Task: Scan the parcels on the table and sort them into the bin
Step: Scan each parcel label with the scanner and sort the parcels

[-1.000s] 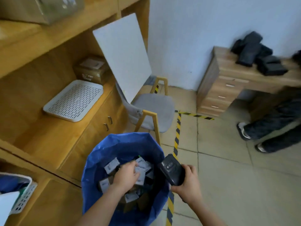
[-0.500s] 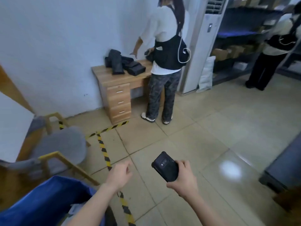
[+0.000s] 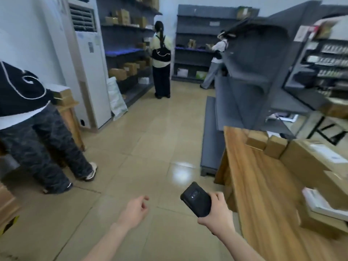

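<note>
My right hand grips a black handheld scanner over the tiled floor, just left of the wooden table. My left hand hangs beside it with loosely curled fingers and nothing in it. Cardboard parcels stand on the table: two small boxes at the far end, a large box with a white label and a flat white-topped parcel nearer me. The blue bin is out of view.
A person in patterned trousers stands close on the left by a wooden desk. A white floor air conditioner stands behind. Grey shelving rises beyond the table. Two more people stand at the far shelves.
My view has swung right, from the blue bin to the floor and then to the table. My left hand came out of the bin holding nothing. The scanner stays in my right hand.
</note>
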{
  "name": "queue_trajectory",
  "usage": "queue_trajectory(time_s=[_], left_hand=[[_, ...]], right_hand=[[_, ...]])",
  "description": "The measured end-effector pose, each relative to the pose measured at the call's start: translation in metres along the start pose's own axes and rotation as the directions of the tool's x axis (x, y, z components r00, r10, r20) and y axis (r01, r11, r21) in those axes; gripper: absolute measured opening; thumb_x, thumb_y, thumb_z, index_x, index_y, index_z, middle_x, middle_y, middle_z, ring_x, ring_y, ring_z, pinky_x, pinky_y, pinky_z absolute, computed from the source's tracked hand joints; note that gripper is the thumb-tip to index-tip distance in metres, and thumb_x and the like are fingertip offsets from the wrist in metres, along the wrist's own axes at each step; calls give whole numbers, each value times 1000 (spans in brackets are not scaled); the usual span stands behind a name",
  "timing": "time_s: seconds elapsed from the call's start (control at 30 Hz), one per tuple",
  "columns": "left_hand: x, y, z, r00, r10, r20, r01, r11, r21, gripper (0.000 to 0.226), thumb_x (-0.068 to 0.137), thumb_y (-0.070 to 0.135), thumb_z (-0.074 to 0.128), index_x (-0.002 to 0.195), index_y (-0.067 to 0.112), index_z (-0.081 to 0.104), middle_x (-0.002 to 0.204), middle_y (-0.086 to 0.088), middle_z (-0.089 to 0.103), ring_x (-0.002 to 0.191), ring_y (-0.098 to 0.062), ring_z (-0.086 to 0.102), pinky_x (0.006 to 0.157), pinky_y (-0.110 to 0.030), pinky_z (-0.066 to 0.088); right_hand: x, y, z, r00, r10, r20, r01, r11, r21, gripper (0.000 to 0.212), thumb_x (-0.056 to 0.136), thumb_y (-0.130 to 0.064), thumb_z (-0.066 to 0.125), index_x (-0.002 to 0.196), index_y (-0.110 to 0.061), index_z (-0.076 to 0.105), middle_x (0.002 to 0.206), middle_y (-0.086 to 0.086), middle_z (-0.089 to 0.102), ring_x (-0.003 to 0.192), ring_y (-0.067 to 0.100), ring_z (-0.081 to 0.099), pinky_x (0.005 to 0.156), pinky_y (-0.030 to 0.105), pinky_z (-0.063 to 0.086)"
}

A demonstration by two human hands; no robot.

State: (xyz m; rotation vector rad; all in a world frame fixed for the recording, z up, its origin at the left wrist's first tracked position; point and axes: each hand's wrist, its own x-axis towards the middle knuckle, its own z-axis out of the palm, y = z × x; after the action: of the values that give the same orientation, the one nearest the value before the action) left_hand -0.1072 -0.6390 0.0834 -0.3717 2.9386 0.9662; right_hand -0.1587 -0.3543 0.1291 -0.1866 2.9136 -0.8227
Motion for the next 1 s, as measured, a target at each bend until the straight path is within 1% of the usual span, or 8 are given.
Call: queue_trajectory(time_s=[0.1, 0.2, 0.33, 0.5, 0.63, 0.77, 0.87, 1.0], left_hand=[[40, 40, 26, 992, 108, 66, -108, 994, -7, 29, 83, 9, 63, 112, 14, 64, 65, 16, 53, 59, 6, 51, 63, -13, 37], [78, 80, 53, 974, 182, 132, -185, 983, 5, 28, 80, 8, 63, 107, 16, 65, 59, 18, 50, 53, 12, 48, 60, -11, 35], [134, 139, 86, 938, 288, 193, -297, 955, 16, 27, 82, 15, 62, 108, 22, 62, 66, 17, 55, 64, 2, 52, 70, -22, 44], [204, 212, 119, 895, 357, 268, -384, 922, 55, 33, 82, 20, 59, 115, 25, 60, 81, 14, 59, 79, -7, 57, 75, -24, 47], [246, 262, 139, 877, 378, 295, -411, 910, 55, 34, 84, 19, 58, 118, 24, 58, 90, 8, 60, 83, -10, 56, 77, -24, 45], [282, 295, 159, 845, 395, 360, -452, 888, 88, 35, 85, 18, 57, 120, 20, 58, 91, 6, 57, 84, -12, 55, 79, -25, 46], [316, 319, 177, 812, 417, 407, -492, 865, 96, 32, 89, 19, 54, 120, 21, 55, 99, 6, 52, 87, -9, 51, 79, -24, 44], [375, 348, 207, 759, 464, 457, -550, 833, 68, 32, 92, 21, 57, 124, 21, 54, 105, 5, 47, 99, -9, 51, 89, -24, 44]], right_hand=[[8, 34, -21, 994, 91, -56, -92, 996, -7, 81, 52, -39, 77, 125, -30, 44, 113, -12, 35, 100, 11, 51, 87, 40, 50], [21, 69, -39, 977, 181, -110, -180, 983, 17, 81, 53, -41, 75, 126, -31, 42, 111, -13, 34, 100, 11, 51, 85, 39, 49], [54, 116, -65, 946, 286, -152, -283, 958, 40, 74, 52, -44, 75, 118, -30, 44, 106, -12, 35, 97, 11, 51, 85, 40, 48], [107, 169, -104, 914, 351, -202, -333, 935, 120, 66, 58, -38, 74, 117, -29, 45, 110, -10, 36, 97, 13, 52, 87, 41, 44], [145, 203, -132, 899, 377, -221, -356, 925, 131, 72, 59, -38, 75, 123, -28, 44, 113, -10, 35, 101, 11, 50, 91, 41, 44], [176, 226, -146, 889, 404, -217, -377, 913, 158, 81, 59, -37, 77, 131, -26, 42, 114, -10, 35, 105, 12, 49, 92, 41, 44], [200, 240, -150, 863, 455, -219, -421, 888, 184, 82, 57, -38, 78, 131, -25, 43, 112, -10, 35, 103, 12, 49, 92, 41, 45], [239, 258, -150, 823, 520, -231, -474, 851, 225, 84, 56, -36, 78, 132, -25, 43, 113, -11, 35, 101, 12, 49, 92, 40, 45]])
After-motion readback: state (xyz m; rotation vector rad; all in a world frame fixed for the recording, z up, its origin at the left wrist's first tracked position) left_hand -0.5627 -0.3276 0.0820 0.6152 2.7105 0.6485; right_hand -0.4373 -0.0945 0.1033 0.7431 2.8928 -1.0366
